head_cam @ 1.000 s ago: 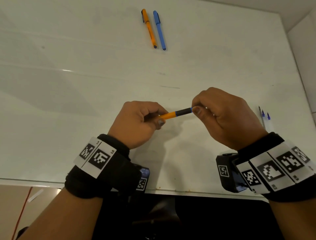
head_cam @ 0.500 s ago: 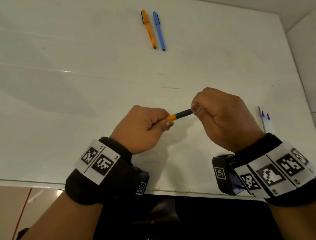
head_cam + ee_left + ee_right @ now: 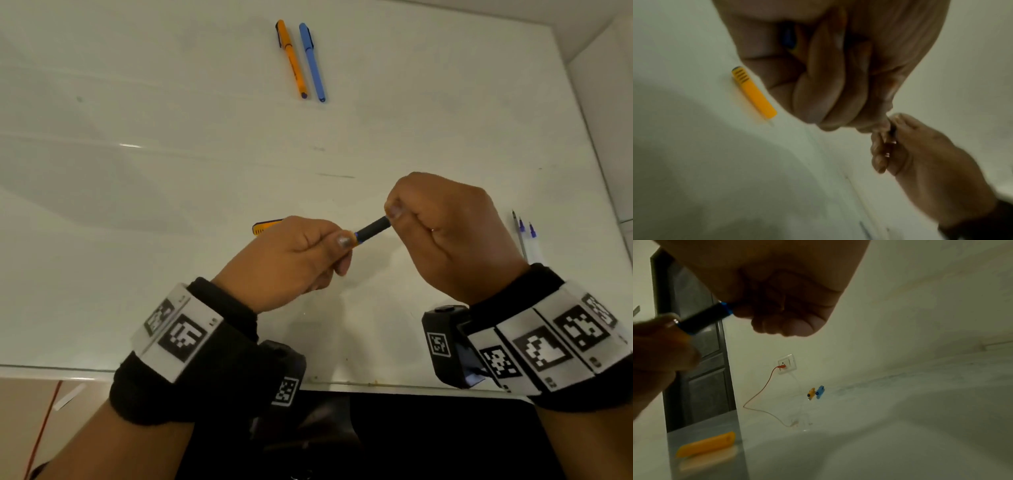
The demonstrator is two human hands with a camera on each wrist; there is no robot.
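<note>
Since a second ago the left hand has slid toward 3 o'clock along the orange plastic pen with a black grip section. The orange stretch of barrel that showed between the hands is now covered, and only the black grip spans the gap. The right hand has barely shifted. With the left hand moved over, a short orange plastic cap with a dark ribbed end now shows on the white surface. It lies flat at that hand's 10 o'clock, just beyond the knuckles.

The left hand is closed round the orange barrel, fingers curled under it and the thumb pressed on top at the grip's near end. The right hand is balled up, its thumb and forefinger pinching the grip's other end; what lies past that pinch is hidden inside the hand. The pen hangs between the two hands above the surface, near its front edge, tilted so that it rises toward 2 o'clock.

Well apart at 12 o'clock lie a capped orange pen and a capped blue pen, side by side and nearly parallel, caps at the far end. At 3 o'clock of the right hand, three thin clear ink refills lie close together on the surface.
</note>
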